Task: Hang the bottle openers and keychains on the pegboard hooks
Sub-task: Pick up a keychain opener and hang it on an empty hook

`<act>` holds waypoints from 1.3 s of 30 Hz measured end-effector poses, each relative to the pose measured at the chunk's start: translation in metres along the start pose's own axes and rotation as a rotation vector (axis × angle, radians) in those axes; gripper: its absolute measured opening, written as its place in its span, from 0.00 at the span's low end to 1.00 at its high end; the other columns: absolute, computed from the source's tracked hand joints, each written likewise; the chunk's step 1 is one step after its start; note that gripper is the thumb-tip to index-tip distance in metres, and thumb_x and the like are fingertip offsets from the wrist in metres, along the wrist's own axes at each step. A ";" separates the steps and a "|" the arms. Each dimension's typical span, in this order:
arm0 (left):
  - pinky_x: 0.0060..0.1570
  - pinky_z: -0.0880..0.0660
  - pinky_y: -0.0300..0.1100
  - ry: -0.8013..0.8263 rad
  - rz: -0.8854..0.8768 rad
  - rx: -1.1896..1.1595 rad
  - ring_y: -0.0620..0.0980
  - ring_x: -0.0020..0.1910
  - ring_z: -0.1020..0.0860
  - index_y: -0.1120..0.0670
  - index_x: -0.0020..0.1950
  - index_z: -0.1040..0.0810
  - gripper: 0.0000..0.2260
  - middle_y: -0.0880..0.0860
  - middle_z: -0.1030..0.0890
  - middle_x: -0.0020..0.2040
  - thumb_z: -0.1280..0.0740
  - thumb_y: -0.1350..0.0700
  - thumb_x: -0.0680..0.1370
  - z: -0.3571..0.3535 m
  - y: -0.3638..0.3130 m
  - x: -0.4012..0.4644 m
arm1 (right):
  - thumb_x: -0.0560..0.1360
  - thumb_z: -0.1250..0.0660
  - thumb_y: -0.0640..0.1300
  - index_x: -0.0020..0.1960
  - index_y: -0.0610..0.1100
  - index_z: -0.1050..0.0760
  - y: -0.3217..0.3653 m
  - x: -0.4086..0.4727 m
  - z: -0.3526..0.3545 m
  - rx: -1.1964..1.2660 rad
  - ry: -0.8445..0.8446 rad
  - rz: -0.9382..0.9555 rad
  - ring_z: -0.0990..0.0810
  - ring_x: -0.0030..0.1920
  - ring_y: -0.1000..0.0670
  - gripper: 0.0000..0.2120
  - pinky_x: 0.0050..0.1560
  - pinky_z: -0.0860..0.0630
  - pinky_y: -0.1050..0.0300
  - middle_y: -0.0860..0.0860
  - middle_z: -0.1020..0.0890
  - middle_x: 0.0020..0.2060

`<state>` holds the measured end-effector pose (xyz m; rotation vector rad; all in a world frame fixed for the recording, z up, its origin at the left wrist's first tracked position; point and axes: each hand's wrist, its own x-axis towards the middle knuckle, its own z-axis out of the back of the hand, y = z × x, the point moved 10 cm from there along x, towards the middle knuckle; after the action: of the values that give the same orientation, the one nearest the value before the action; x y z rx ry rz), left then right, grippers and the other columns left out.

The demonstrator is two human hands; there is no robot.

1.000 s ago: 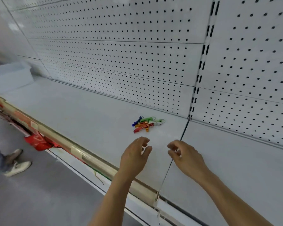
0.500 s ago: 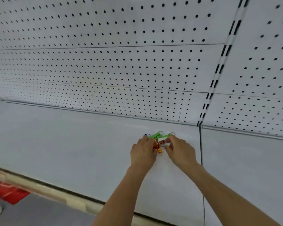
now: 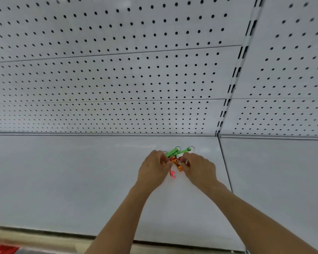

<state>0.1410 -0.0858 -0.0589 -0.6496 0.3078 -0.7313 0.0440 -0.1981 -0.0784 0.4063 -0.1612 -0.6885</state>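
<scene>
White shelf [image 3: 62,180] (matte) under pegboard [image 3: 117,79] holds keychains [image 3: 174,154].

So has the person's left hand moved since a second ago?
Yes. The left hand has reached forward across the shelf toward the pegboard, and now grips the pile of coloured keychains it was short of.

Matt grey metal shelving with small shiny trinkets.
The pegboard [image 3: 117,79] and shelf [image 3: 62,180] look smooth, painted, matt; the bottle openers [image 3: 174,153] gleam like coloured anodised metal.
</scene>
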 end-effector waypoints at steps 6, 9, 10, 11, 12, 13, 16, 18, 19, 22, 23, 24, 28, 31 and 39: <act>0.43 0.28 0.34 0.025 0.098 -0.469 0.44 0.49 0.20 0.60 0.40 0.26 0.06 0.48 0.18 0.52 0.34 0.60 0.76 0.013 0.006 -0.015 | 0.76 0.36 0.49 0.44 0.52 0.28 0.008 -0.012 0.014 0.274 -0.076 0.007 0.22 0.38 0.52 0.03 0.38 0.26 0.56 0.56 0.20 0.41; 0.44 0.27 0.40 0.055 0.097 -0.675 0.47 0.49 0.18 0.58 0.38 0.30 0.08 0.51 0.15 0.46 0.37 0.63 0.77 0.020 -0.003 -0.024 | 0.74 0.35 0.43 0.40 0.48 0.27 0.011 -0.023 0.029 0.577 -0.083 -0.033 0.22 0.36 0.49 0.05 0.37 0.25 0.51 0.53 0.20 0.36; 0.46 0.26 0.44 0.062 0.084 -0.718 0.48 0.48 0.17 0.58 0.39 0.31 0.08 0.54 0.15 0.43 0.39 0.62 0.78 0.021 -0.008 -0.026 | 0.74 0.34 0.41 0.39 0.46 0.27 0.010 -0.027 0.036 0.677 -0.085 -0.052 0.23 0.35 0.49 0.05 0.36 0.26 0.51 0.51 0.20 0.35; 0.44 0.26 0.46 0.064 0.072 -0.737 0.49 0.44 0.17 0.59 0.40 0.31 0.07 0.56 0.15 0.40 0.40 0.61 0.79 0.022 -0.012 -0.029 | 0.74 0.34 0.39 0.39 0.45 0.26 0.009 -0.032 0.043 0.757 -0.084 -0.072 0.24 0.34 0.49 0.06 0.35 0.26 0.53 0.50 0.20 0.33; 0.40 0.28 0.45 0.055 0.066 -0.730 0.50 0.38 0.19 0.58 0.42 0.32 0.07 0.57 0.17 0.37 0.40 0.60 0.80 0.023 -0.016 -0.032 | 0.74 0.34 0.37 0.39 0.43 0.25 0.007 -0.038 0.050 0.817 -0.083 -0.090 0.24 0.33 0.50 0.05 0.34 0.27 0.54 0.49 0.21 0.32; 0.36 0.29 0.43 0.043 0.068 -0.704 0.49 0.33 0.23 0.58 0.44 0.32 0.06 0.57 0.20 0.35 0.40 0.58 0.80 0.022 -0.021 -0.035 | 0.74 0.34 0.37 0.39 0.41 0.24 0.005 -0.043 0.057 0.866 -0.081 -0.108 0.25 0.33 0.51 0.05 0.34 0.27 0.56 0.49 0.21 0.32; 0.30 0.32 0.35 0.054 0.036 -0.637 0.44 0.28 0.31 0.54 0.50 0.30 0.06 0.52 0.25 0.35 0.35 0.54 0.79 0.013 -0.046 -0.047 | 0.73 0.33 0.37 0.41 0.39 0.22 -0.007 -0.061 0.078 0.994 -0.079 -0.170 0.25 0.30 0.55 0.04 0.33 0.28 0.59 0.49 0.22 0.30; 0.32 0.30 0.33 0.075 -0.050 -0.604 0.42 0.30 0.30 0.51 0.54 0.25 0.09 0.50 0.25 0.36 0.29 0.54 0.76 0.004 -0.071 -0.054 | 0.73 0.32 0.38 0.41 0.39 0.20 -0.017 -0.072 0.094 1.053 -0.080 -0.188 0.24 0.30 0.55 0.04 0.34 0.28 0.59 0.50 0.21 0.30; 0.34 0.29 0.34 0.075 -0.101 -0.573 0.42 0.32 0.29 0.50 0.54 0.23 0.10 0.50 0.24 0.36 0.28 0.55 0.75 0.001 -0.086 -0.057 | 0.73 0.32 0.38 0.40 0.40 0.20 -0.022 -0.079 0.102 1.072 -0.080 -0.188 0.24 0.31 0.55 0.04 0.35 0.28 0.59 0.51 0.21 0.30; 0.39 0.29 0.33 0.029 -0.229 -0.482 0.40 0.38 0.24 0.49 0.50 0.17 0.08 0.45 0.18 0.45 0.25 0.55 0.72 -0.008 -0.132 -0.072 | 0.73 0.32 0.39 0.40 0.41 0.19 -0.042 -0.101 0.129 1.098 -0.081 -0.169 0.22 0.35 0.55 0.05 0.41 0.27 0.59 0.51 0.19 0.32; 0.38 0.30 0.31 0.020 -0.264 -0.481 0.37 0.38 0.24 0.49 0.49 0.16 0.06 0.44 0.17 0.46 0.25 0.56 0.72 -0.012 -0.148 -0.079 | 0.73 0.32 0.39 0.39 0.41 0.19 -0.051 -0.110 0.137 1.112 -0.083 -0.165 0.22 0.37 0.54 0.05 0.42 0.27 0.59 0.50 0.18 0.34; 0.37 0.31 0.30 0.021 -0.296 -0.493 0.36 0.36 0.24 0.51 0.48 0.16 0.05 0.44 0.16 0.46 0.26 0.57 0.72 -0.017 -0.165 -0.088 | 0.74 0.32 0.39 0.39 0.42 0.19 -0.060 -0.119 0.146 1.127 -0.086 -0.160 0.21 0.39 0.54 0.06 0.44 0.27 0.58 0.49 0.18 0.35; 0.38 0.26 0.35 0.040 -0.402 -0.550 0.43 0.41 0.18 0.53 0.47 0.16 0.04 0.47 0.15 0.41 0.29 0.61 0.75 -0.047 -0.233 -0.125 | 0.75 0.32 0.40 0.41 0.41 0.18 -0.107 -0.160 0.185 1.174 -0.123 -0.125 0.22 0.39 0.52 0.06 0.44 0.26 0.57 0.50 0.18 0.35; 0.35 0.28 0.32 0.034 -0.428 -0.585 0.48 0.37 0.19 0.53 0.46 0.16 0.06 0.49 0.15 0.38 0.32 0.62 0.77 -0.073 -0.279 -0.154 | 0.75 0.31 0.40 0.42 0.38 0.18 -0.149 -0.194 0.217 1.171 -0.190 -0.107 0.24 0.36 0.50 0.07 0.42 0.24 0.58 0.46 0.20 0.33; 0.27 0.36 0.27 0.183 -0.316 -0.720 0.37 0.24 0.28 0.57 0.51 0.16 0.09 0.43 0.19 0.30 0.36 0.60 0.80 -0.163 -0.372 -0.226 | 0.75 0.34 0.34 0.45 0.34 0.21 -0.262 -0.289 0.289 1.088 -0.357 -0.126 0.24 0.29 0.46 0.04 0.32 0.24 0.55 0.40 0.18 0.31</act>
<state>-0.2900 -0.2080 0.0652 -1.3364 0.6604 -0.9909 -0.4092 -0.2845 0.0726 1.3397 -0.8713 -0.7502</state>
